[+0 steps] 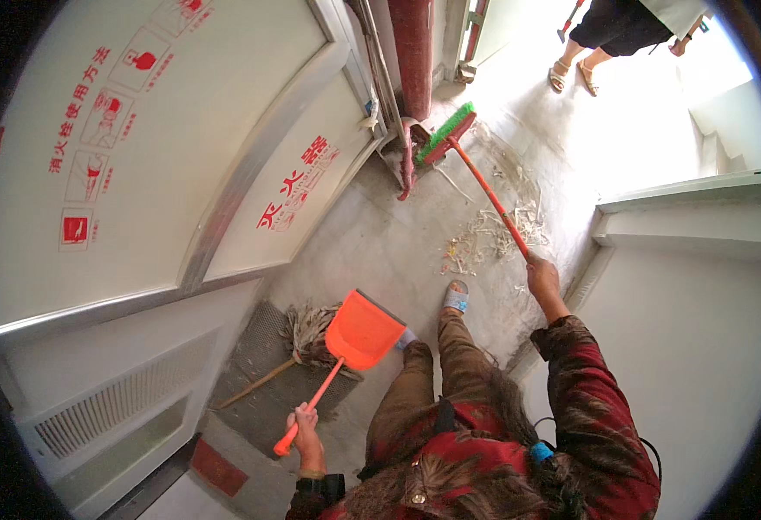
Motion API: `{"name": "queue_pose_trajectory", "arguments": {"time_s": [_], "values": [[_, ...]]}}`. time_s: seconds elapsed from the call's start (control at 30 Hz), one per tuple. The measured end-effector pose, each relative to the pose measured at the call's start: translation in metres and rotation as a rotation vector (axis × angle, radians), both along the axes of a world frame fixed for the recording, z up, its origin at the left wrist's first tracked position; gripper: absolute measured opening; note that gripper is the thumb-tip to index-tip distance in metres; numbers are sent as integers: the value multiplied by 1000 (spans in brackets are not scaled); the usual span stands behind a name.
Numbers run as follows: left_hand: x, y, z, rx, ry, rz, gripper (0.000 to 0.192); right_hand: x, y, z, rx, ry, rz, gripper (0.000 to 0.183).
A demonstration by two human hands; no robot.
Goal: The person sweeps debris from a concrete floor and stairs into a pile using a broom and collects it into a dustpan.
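My right hand (543, 281) grips the orange handle of a push broom (446, 138) with green bristles. The broom's head is beside the open end of a red pipe-like fixture near the cabinet's corner. In my left hand (305, 430) is the handle of an orange plastic dustpan (362, 330), whose pan hangs over a string mop (309, 331) at the lower left. No debris shows in the pan. On the floor ahead of my feet lies a scattered heap of pale, stringy debris (510, 227), with small yellow and reddish bits at its near side.
A fire-equipment cabinet (224, 149) with red printing stands along the left. A thick red pipe (413, 58) rises beyond it. The mop lies on a dark mat (244, 364). A wall and door frame (689, 188) bound the right. Another person (614, 39) stands in the bright doorway.
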State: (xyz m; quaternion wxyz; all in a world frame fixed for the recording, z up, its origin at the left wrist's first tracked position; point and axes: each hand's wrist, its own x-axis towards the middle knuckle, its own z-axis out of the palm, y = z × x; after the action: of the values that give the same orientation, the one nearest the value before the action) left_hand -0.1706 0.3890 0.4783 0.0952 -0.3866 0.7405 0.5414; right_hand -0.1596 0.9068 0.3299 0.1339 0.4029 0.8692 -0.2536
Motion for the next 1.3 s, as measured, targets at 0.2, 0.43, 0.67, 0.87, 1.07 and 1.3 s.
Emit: {"name": "queue_pose_trajectory", "arguments": {"time_s": [0.2,0.43,0.67,0.87,1.07,1.3], "values": [[-6,24,8,-3,0,-28,32,78,14,32,-10,-111,-96,29],[-24,49,-6,13,-7,-103,25,157,29,89,49,-183,-98,26],[-68,74,-72,54,39,-327,29,105,12,19,-144,91,-228,27],[-93,75,-127,-169,81,-555,25,50,-19,-33,-192,28,-268,28],[-105,102,-123,-92,-111,-611,24,74,-19,-44,-183,36,-271,28],[-90,87,-125,331,-186,3,59,159,39,27,-158,-76,-213,23]]}}
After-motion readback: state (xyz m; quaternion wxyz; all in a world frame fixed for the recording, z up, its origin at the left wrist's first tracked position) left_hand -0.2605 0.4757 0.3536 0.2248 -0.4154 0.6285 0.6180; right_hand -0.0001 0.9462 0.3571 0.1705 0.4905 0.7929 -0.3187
